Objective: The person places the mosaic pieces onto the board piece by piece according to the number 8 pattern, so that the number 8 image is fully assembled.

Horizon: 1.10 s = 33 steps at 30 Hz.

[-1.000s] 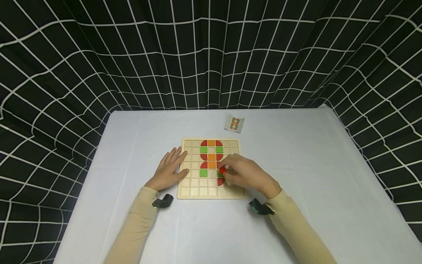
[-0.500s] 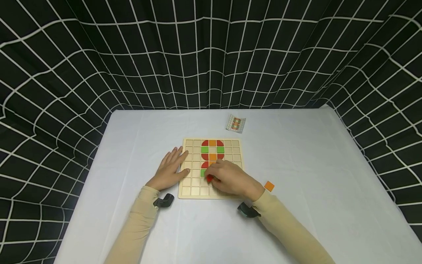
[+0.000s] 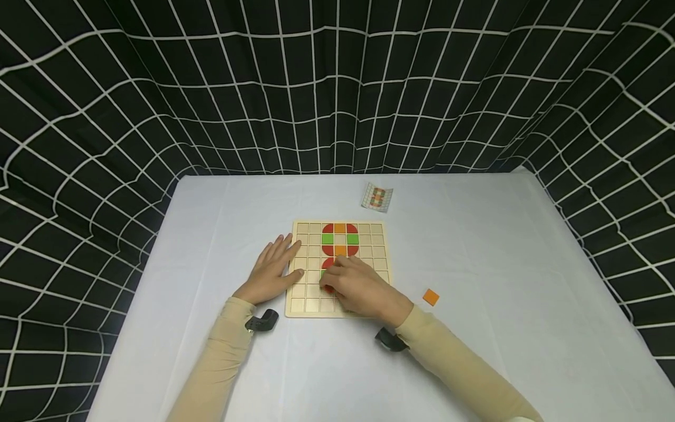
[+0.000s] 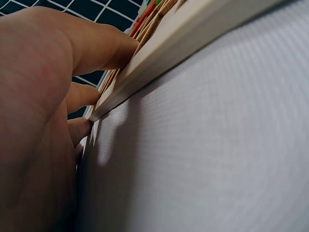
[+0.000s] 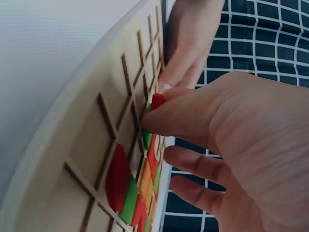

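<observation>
A pale wooden board [image 3: 312,306] with a grid of square cells lies on the table. Red, orange and green tiles fill part of its middle columns. My right hand [image 3: 364,288] bends over the lower middle of the board and pinches a rounded red tile [image 5: 158,100] between thumb and finger, right by a green tile. Some tiles under this hand are hidden in the head view. Another red tile [image 5: 118,179] lies in a cell closer to the right wrist camera. With its fingers spread, my left hand [image 3: 268,272] rests on the board's left edge.
Away from the board, one orange square tile [image 3: 430,297] lies on the white tablecloth [image 3: 501,252], right of my right forearm. A small pattern card [image 3: 377,197] sits behind the board. Black netted cloth [image 3: 337,88] encloses the table at the back and sides.
My right hand has moved left across the board with the red tile, from the right coloured column to the left one. The loose orange tile has come into sight. My left hand stays put.
</observation>
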Each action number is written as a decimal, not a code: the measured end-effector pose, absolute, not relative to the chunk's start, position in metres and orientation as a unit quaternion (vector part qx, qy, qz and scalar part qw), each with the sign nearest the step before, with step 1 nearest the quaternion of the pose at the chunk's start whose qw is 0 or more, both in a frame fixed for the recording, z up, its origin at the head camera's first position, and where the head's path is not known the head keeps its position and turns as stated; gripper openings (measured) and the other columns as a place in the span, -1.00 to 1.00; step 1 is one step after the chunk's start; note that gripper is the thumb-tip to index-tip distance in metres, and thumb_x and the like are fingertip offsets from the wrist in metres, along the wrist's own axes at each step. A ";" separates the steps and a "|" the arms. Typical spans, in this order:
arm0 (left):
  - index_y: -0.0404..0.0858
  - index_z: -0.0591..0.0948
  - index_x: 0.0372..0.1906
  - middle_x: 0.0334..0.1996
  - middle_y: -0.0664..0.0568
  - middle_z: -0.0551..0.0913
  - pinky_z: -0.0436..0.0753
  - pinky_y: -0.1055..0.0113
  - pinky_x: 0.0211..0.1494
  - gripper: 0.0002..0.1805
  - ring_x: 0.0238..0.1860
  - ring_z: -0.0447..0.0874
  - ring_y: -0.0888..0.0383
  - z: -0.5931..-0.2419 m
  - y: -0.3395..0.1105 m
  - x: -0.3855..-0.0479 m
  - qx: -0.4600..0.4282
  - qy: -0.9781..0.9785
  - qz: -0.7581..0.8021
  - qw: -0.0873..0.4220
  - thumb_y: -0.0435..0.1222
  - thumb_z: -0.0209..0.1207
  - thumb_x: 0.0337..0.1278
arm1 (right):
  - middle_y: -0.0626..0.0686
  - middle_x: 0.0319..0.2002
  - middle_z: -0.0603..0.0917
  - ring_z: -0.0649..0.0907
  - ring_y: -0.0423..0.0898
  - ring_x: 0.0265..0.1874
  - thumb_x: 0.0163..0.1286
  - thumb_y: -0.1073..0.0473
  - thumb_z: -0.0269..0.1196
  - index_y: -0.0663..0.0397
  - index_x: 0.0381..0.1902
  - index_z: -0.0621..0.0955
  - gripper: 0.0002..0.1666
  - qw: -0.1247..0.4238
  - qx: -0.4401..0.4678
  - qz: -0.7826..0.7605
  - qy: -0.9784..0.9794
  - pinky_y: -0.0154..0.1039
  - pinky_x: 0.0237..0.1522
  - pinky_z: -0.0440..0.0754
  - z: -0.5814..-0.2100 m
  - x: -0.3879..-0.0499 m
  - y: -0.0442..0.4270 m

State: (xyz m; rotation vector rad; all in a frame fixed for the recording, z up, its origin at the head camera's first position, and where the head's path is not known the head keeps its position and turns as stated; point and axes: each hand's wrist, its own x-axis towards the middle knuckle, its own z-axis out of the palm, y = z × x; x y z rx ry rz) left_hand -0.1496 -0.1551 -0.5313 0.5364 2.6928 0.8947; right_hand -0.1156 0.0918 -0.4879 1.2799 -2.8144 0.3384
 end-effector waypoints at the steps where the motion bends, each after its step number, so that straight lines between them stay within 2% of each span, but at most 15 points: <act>1: -0.18 0.05 0.63 0.68 -0.10 -0.17 -0.37 -0.04 0.70 -0.17 0.69 -0.36 -0.08 -0.531 -0.155 -0.150 0.185 0.925 0.308 0.127 -0.04 0.09 0.43 | -0.18 -0.17 0.77 0.58 -0.15 -0.13 0.35 0.25 0.36 -0.15 -0.15 0.74 -0.82 0.017 0.413 0.105 -0.905 -0.27 -0.03 0.58 -0.488 -0.115 0.091; 6: -0.18 0.06 0.63 0.68 -0.09 -0.18 -0.38 -0.05 0.70 -0.17 0.69 -0.36 -0.07 -0.533 -0.155 -0.150 0.188 0.923 0.312 0.126 -0.04 0.10 0.43 | -0.14 -0.06 0.76 0.59 -0.12 -0.04 0.33 0.29 0.34 -0.13 -0.11 0.75 -0.76 0.032 0.415 0.107 -0.903 -0.24 0.06 0.59 -0.492 -0.114 0.092; 10: -0.17 0.06 0.63 0.68 -0.09 -0.18 -0.38 -0.07 0.69 -0.18 0.69 -0.37 -0.07 -0.536 -0.157 -0.151 0.189 0.922 0.314 0.125 -0.03 0.10 0.44 | -0.10 -0.07 0.71 0.55 -0.10 -0.08 0.31 0.36 0.25 -0.03 -0.03 0.73 -0.68 0.046 0.384 0.140 -0.911 -0.24 0.00 0.56 -0.497 -0.113 0.094; 14: -0.15 0.06 0.64 0.68 -0.07 -0.18 -0.38 -0.05 0.70 -0.18 0.69 -0.38 -0.05 -0.536 -0.158 -0.151 0.185 0.921 0.318 0.128 -0.02 0.09 0.44 | -0.08 -0.16 0.65 0.44 -0.11 -0.20 0.39 0.18 0.26 0.05 -0.03 0.72 -0.76 0.049 0.352 0.156 -0.922 -0.27 -0.12 0.47 -0.502 -0.112 0.094; 18: -0.13 0.06 0.64 0.68 -0.05 -0.19 -0.38 -0.03 0.70 -0.18 0.69 -0.38 -0.03 -0.536 -0.158 -0.150 0.182 0.922 0.314 0.131 -0.01 0.08 0.45 | -0.11 -0.26 0.60 0.38 -0.14 -0.27 0.37 0.01 0.35 0.04 -0.07 0.73 -0.71 0.045 0.349 0.154 -0.923 -0.30 -0.20 0.39 -0.505 -0.112 0.094; 24: -0.11 0.05 0.64 0.68 -0.02 -0.19 -0.39 0.00 0.70 -0.19 0.69 -0.39 -0.01 -0.537 -0.158 -0.151 0.182 0.923 0.311 0.133 0.01 0.06 0.46 | -0.12 -0.31 0.58 0.36 -0.15 -0.28 0.33 0.08 0.38 0.03 -0.08 0.74 -0.75 0.043 0.358 0.150 -0.920 -0.31 -0.19 0.40 -0.505 -0.112 0.094; 33: -0.11 0.05 0.64 0.68 -0.03 -0.19 -0.38 -0.01 0.70 -0.19 0.69 -0.38 -0.02 -0.537 -0.158 -0.151 0.183 0.924 0.309 0.131 0.02 0.06 0.46 | -0.11 -0.25 0.66 0.41 -0.15 -0.24 0.34 0.10 0.38 0.02 -0.08 0.75 -0.77 0.045 0.373 0.144 -0.916 -0.30 -0.11 0.45 -0.503 -0.111 0.095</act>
